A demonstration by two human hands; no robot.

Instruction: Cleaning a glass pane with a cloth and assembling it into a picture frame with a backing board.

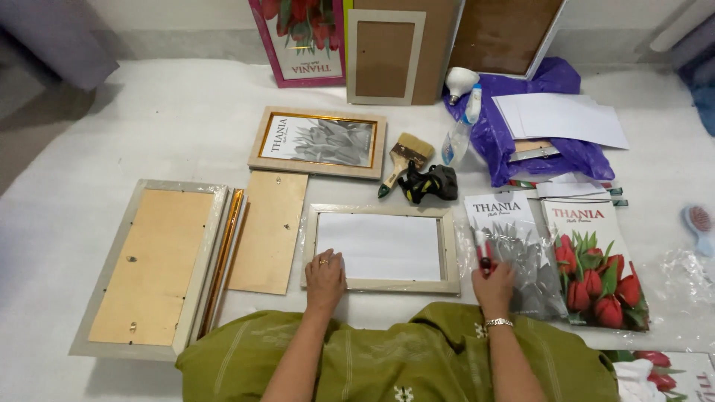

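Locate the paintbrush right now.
In the head view the paintbrush lies centre-right on the white sheet, between the framed grey print and the spray bottle, touching the black tool below it.

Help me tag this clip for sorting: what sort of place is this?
Probably a home floor used as a makeshift picture-framing spot. Several frames lie about, such as the white frame under the left hand, with a paintbrush and floral prints nearby.

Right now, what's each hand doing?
Left hand: open, flat on the corner of the picture frame, holding nothing.
Right hand: closed on a red-and-white marker.
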